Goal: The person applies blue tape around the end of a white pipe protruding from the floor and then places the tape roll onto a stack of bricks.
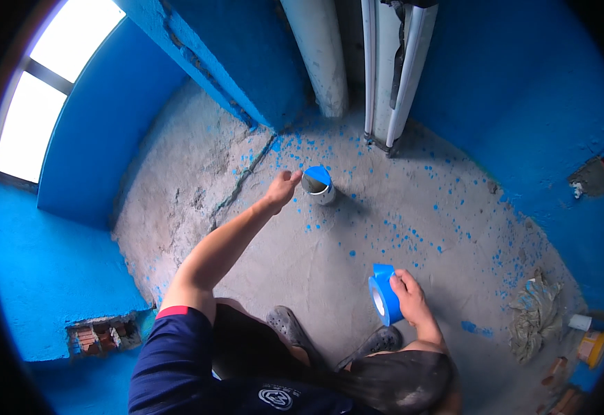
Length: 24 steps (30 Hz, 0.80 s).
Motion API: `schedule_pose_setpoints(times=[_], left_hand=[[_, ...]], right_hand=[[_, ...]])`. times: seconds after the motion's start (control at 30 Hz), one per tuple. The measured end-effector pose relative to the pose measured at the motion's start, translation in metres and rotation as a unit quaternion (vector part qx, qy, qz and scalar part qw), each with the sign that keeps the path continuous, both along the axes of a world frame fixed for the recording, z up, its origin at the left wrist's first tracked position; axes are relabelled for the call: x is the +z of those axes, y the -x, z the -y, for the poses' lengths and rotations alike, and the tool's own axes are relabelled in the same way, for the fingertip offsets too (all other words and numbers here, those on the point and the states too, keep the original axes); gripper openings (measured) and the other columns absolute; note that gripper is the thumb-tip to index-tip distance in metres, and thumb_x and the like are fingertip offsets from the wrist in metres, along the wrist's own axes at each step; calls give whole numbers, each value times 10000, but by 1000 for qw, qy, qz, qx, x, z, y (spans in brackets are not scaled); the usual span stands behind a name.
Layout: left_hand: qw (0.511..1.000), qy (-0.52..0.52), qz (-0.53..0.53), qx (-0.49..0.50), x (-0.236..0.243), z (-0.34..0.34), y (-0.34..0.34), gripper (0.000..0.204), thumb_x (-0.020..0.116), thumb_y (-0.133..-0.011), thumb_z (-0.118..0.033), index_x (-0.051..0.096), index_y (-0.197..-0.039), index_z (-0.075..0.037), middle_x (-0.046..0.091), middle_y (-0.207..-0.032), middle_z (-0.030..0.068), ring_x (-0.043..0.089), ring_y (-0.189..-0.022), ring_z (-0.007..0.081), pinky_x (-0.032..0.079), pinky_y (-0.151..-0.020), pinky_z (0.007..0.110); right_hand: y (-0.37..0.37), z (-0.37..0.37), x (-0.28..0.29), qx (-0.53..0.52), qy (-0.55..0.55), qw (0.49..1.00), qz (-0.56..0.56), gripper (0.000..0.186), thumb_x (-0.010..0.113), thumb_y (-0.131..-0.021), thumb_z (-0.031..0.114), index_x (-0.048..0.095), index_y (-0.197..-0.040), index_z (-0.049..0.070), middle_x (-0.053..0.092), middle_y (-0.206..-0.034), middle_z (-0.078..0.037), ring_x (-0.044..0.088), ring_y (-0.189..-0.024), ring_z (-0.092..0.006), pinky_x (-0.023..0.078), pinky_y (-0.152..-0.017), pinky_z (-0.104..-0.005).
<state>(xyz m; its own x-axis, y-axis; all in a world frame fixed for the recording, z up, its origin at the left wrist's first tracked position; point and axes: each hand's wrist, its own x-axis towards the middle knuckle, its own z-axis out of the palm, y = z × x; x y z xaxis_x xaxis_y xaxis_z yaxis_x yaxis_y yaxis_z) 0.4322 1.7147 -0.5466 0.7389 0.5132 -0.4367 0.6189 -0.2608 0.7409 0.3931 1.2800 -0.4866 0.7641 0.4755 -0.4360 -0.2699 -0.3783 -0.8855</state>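
A short white pipe stub (324,198) stands up from the concrete floor in front of me. A strip of blue tape (319,174) lies across the far right part of its mouth; the rest of the opening shows dark grey inside. My left hand (284,189) is at the pipe's left rim, fingers curled and closed, thumb beside the tape's left end. What it pinches, if anything, is too small to tell. Low on the right, above my knee, my right hand (410,299) grips a roll of blue tape (379,301) with a white core. A loose flap stands up from the roll.
Blue walls (516,76) enclose the grey, paint-spattered floor (260,256). Beyond the stub rise a thick white pipe (323,62) and narrower white uprights (397,76). A crumpled sack (536,315) and a yellow container (594,348) lie at the right. A bright window (46,104) is at upper left.
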Motion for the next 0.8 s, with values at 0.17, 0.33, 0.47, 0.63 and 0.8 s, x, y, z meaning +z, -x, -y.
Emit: schedule_pose_setpoints(times=[0.17, 0.33, 0.47, 0.63, 0.8], left_hand=[[961, -73, 187, -189, 96, 98, 19, 321, 641, -854, -188, 565, -1113, -15, 618, -1018, 136, 613, -902, 220, 502, -777, 339], [937, 240, 9, -256, 115, 163, 45, 496, 726, -804, -366, 592, -1104, 6, 627, -1034, 115, 560, -1021, 194, 438, -911, 335], [898, 369, 11, -239, 85, 136, 50, 539, 713, -815, -377, 543, -1195, -35, 576, -1093, 74, 515, -998, 161, 410, -887, 322], [876, 413, -15, -248, 83, 126, 49, 454, 425, -982, -373, 486, -1332, -91, 511, -1307, 42, 458, -1184, 194, 373, -989, 380], [819, 448, 15, -358, 87, 129, 42, 368, 448, -980, -316, 585, -1224, -77, 593, -1178, 13, 504, -1098, 153, 396, -943, 334]], right_hand=[[-34, -33, 26, 80, -46, 995, 30, 307, 557, -924, 312, 523, -1097, 61, 591, -869, -67, 543, -803, -155, 447, -752, -302], [-48, -71, 66, 204, -32, 969, 132, 333, 601, -882, 286, 517, -1120, 69, 624, -988, -177, 615, -911, -311, 470, -800, -378], [-43, -79, 66, 232, -4, 964, 133, 321, 603, -874, 275, 530, -1100, 59, 622, -1016, -197, 606, -936, -367, 470, -813, -398], [-44, -69, 65, 310, 0, 934, 178, 269, 612, -860, 227, 541, -1065, 67, 558, -943, -133, 564, -873, -305, 449, -775, -364], [-53, -37, 60, 321, -104, 940, 36, 237, 645, -831, 144, 531, -1021, 62, 504, -871, -41, 485, -791, -142, 405, -719, -280]])
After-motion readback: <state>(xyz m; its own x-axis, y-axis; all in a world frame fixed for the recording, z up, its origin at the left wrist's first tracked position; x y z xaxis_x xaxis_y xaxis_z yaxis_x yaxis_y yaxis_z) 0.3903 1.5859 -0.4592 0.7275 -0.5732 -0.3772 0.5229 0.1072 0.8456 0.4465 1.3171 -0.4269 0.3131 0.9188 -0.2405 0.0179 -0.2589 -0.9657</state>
